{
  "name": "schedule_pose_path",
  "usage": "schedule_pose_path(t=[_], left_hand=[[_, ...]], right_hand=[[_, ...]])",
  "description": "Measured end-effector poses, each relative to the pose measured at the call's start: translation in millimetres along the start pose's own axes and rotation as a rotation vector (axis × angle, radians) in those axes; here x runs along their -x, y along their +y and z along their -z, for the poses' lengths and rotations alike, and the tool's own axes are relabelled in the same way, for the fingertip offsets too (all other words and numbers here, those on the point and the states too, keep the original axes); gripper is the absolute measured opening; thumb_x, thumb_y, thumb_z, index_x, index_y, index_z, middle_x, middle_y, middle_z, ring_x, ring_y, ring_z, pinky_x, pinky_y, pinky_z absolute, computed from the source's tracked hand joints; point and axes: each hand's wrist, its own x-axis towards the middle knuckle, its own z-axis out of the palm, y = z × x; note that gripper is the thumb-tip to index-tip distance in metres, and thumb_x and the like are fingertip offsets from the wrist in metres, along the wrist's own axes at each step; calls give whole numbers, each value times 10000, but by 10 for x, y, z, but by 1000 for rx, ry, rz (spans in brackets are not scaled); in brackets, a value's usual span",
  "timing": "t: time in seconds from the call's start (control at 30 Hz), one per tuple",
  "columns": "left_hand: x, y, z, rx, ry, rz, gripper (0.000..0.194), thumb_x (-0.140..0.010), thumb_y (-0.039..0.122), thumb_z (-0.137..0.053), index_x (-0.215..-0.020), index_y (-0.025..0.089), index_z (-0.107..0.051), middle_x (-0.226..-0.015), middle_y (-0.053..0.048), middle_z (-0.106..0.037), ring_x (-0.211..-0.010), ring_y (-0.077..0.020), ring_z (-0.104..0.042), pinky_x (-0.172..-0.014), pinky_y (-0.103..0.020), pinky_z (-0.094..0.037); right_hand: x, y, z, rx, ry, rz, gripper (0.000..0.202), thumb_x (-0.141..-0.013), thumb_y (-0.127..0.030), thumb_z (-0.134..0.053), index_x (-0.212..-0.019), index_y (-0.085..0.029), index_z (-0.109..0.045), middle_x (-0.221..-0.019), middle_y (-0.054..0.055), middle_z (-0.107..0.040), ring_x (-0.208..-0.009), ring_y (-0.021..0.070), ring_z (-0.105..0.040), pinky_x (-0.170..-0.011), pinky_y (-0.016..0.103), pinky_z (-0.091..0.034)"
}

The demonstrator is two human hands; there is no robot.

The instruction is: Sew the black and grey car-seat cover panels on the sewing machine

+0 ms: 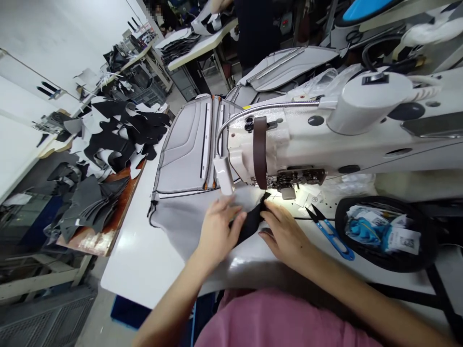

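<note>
A black fabric strip (250,226) lies along the edge of a grey fabric panel (177,217) in front of the sewing machine's lit needle area. My left hand (219,229) rests on the grey panel with bent fingers, and the strip's left edge sits between its thumb and fingers. At the strip's right edge, near the presser foot, my right hand (285,233) pinches the black fabric with thumb and fingertips. The panel joins a larger grey quilted piece (184,144) with zips and orange-tipped seams. Needle and stitch line are hidden by the machine head (289,140).
Blue thread snips (331,233) lie open-bladed right of my right hand. Beside them sits a round black tray (383,267) of labels and blue bundles. A brown strap (259,152) hangs off the machine. Cut pieces (115,135) pile up left; a person (255,29) stands behind.
</note>
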Motion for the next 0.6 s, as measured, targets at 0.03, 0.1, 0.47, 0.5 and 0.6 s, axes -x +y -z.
schedule_pose_path(t=[0.03, 0.1, 0.47, 0.5, 0.6], left_hand=[[139, 37, -1, -8, -14, 39, 317, -911, 401, -481, -1067, 181, -646, -1142, -109, -642, -1108, -250, -570, -1023, -433, -405], [301, 107, -48, -32, -54, 112, 405, -839, 508, -561, -1017, 152, -636, -1011, -119, -669, -980, -270, -613, -920, -444, -461], [-94, 208, -80, 63, -132, -141, 189, -705, 42, -478, -791, 190, -557, -1023, -73, -639, -928, -194, -629, -765, -288, -513], [-151, 200, -77, -2, -203, -164, 196, -714, 47, -468, -816, 187, -558, -967, -80, -643, -897, -208, -632, -748, -302, -514], [-293, 171, -128, -112, -298, -134, 280, -711, 76, -485, -975, 154, -532, -918, -104, -625, -817, -237, -625, -691, -333, -514]], right_hand=[[-7, 2, -11, -11, -3, -10, 250, -826, -182, -524, -1066, -111, -533, -1353, 228, -421, -1264, 342, -421, -1013, 545, -396], [-34, 16, -33, -40, -5, -29, 189, -807, -132, -492, -991, -127, -533, -1385, 230, -395, -1297, 340, -397, -1008, 542, -407], [-312, 183, 201, 271, -81, 240, 123, -864, -181, -521, -946, -129, -596, -1148, 149, -581, -1089, 282, -528, -886, 434, -470], [-343, 198, 229, 315, -122, 280, 125, -875, -204, -522, -933, -132, -605, -1073, 133, -604, -1029, 271, -542, -853, 423, -468], [-371, 225, 242, 386, -180, 364, 159, -897, -235, -511, -947, -129, -618, -1034, 127, -614, -1014, 267, -534, -865, 431, -436]])
